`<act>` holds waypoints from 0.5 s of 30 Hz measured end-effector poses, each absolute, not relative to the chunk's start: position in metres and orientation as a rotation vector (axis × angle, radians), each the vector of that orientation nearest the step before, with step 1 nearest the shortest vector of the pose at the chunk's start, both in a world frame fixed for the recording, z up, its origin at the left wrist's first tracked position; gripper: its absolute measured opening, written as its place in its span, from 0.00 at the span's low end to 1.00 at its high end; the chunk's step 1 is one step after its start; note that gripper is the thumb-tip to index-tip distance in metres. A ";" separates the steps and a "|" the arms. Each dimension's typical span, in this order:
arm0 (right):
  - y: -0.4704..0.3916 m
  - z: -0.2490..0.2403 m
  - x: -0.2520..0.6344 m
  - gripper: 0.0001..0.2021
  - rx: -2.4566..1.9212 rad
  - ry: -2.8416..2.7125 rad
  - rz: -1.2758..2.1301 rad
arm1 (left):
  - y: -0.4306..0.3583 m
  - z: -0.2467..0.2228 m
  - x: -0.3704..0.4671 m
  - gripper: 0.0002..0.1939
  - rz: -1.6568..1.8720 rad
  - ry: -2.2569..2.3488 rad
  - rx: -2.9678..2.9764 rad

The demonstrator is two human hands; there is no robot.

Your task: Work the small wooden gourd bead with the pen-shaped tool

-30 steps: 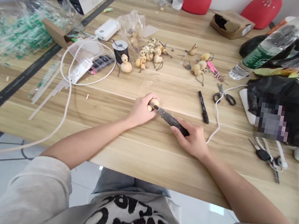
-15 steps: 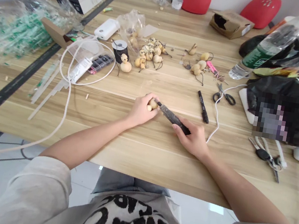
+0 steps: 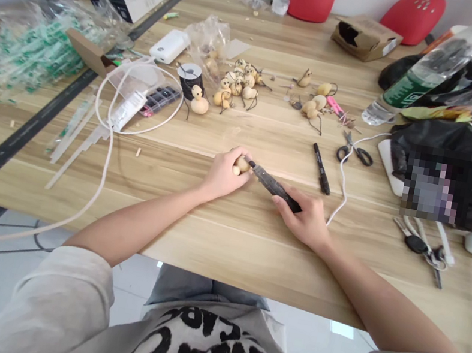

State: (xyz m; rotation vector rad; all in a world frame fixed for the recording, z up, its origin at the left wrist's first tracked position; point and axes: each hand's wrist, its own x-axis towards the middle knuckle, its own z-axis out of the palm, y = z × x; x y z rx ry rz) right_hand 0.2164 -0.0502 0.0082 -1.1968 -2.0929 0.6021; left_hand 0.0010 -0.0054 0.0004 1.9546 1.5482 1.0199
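Note:
My left hand [image 3: 227, 175] is closed around a small pale gourd [image 3: 243, 164], just above the table near its front. Part of the gourd is covered by the fingers. In my right hand [image 3: 304, 216] lies a long dark handheld tool [image 3: 273, 184] with a narrow tip, slanting up and left. Its tip meets or nearly meets the gourd; I cannot tell which. Beyond the hands sits a cluster of small gourds [image 3: 237, 84] with black cords, some with drawn faces. A gourd figure [image 3: 199, 102] stands by a black thread spool [image 3: 190, 80].
To the right are a black marker [image 3: 322, 168], scissors [image 3: 355, 155], a white cable [image 3: 344, 183], keys [image 3: 420, 242] and a water bottle [image 3: 399, 93]. At left lie clear strips [image 3: 79, 146], a looped white cord [image 3: 104, 177] and a heap of green-and-white packets [image 3: 44, 45].
Both hands, the gourd and the dark tool keep nearly the same positions. The whole view has shifted very slightly.

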 end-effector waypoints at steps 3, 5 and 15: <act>-0.050 0.008 0.216 0.16 -1.182 -2.099 0.602 | -0.005 0.000 0.001 0.11 1.020 1.534 1.954; -0.050 0.007 0.216 0.16 -1.170 -2.110 0.602 | -0.005 0.000 0.000 0.11 1.017 1.531 1.954; -0.050 0.005 0.218 0.16 -1.154 -2.134 0.590 | -0.006 0.001 0.001 0.10 1.036 1.505 1.927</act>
